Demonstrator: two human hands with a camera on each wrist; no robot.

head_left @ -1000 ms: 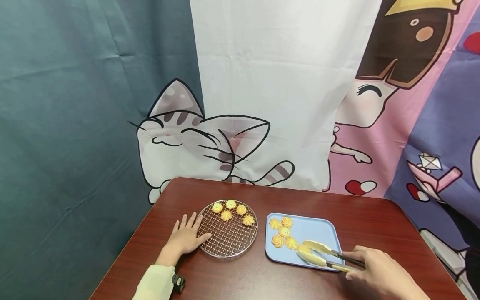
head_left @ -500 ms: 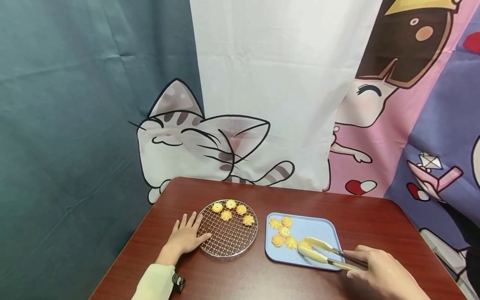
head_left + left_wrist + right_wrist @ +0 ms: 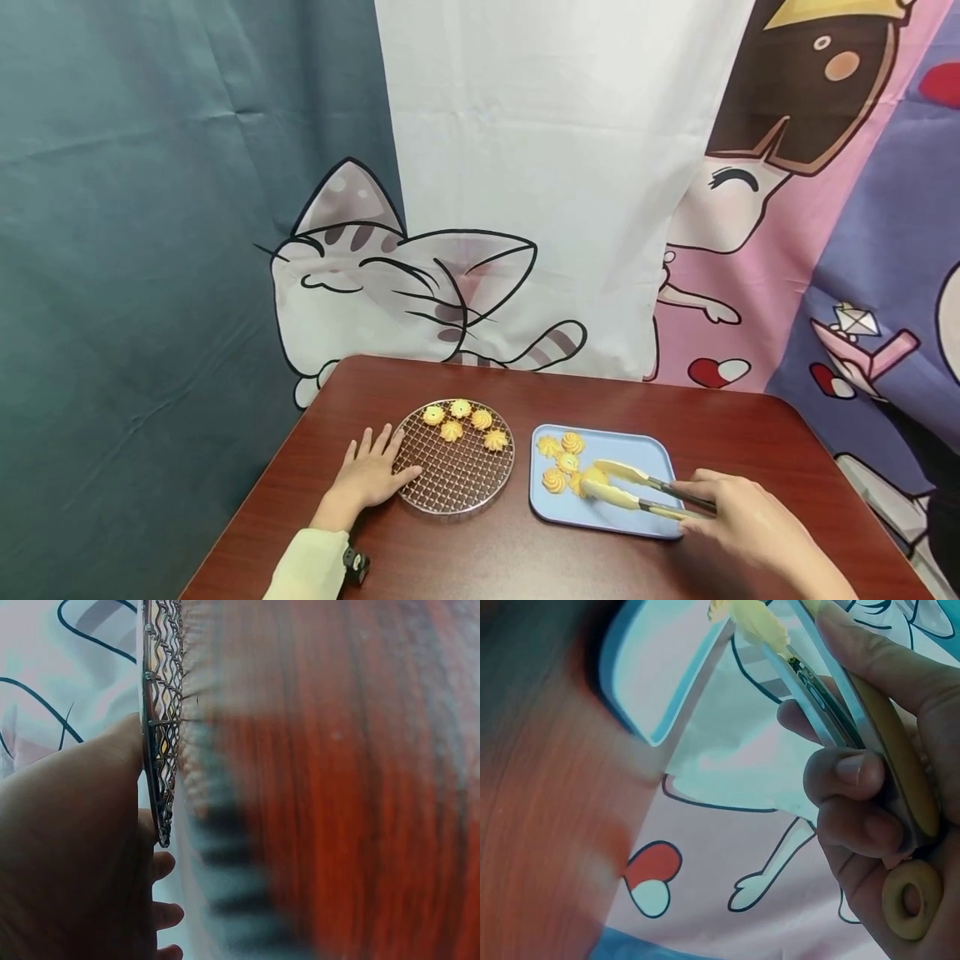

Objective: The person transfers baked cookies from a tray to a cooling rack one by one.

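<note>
My right hand [image 3: 750,515] grips a pair of tongs [image 3: 613,496] with metal arms and pale yellow tips. Between those tips sits a swirled piped cookie [image 3: 596,475], held over the light blue tray [image 3: 637,447] and overlapping another cookie [image 3: 576,484] in the head view. Several more piped cookies lie at the tray's left side. My left hand [image 3: 369,473] rests with spread, straight fingers at the left rim of a round wire cooling rack [image 3: 450,483]; its thumb lies over the rim. In the left wrist view the rack [image 3: 161,724] shows edge-on beside the hand.
Several piped cookies [image 3: 452,431] lie at the back and right of the rack. Both rack and tray stand on a red-brown wooden table [image 3: 517,550]. A printed cartoon curtain [image 3: 562,208] hangs directly behind the table's far edge.
The tongs' tips have come together on the cookie, which has moved left and slightly away from me with my right hand. The left hand stays at the rack.
</note>
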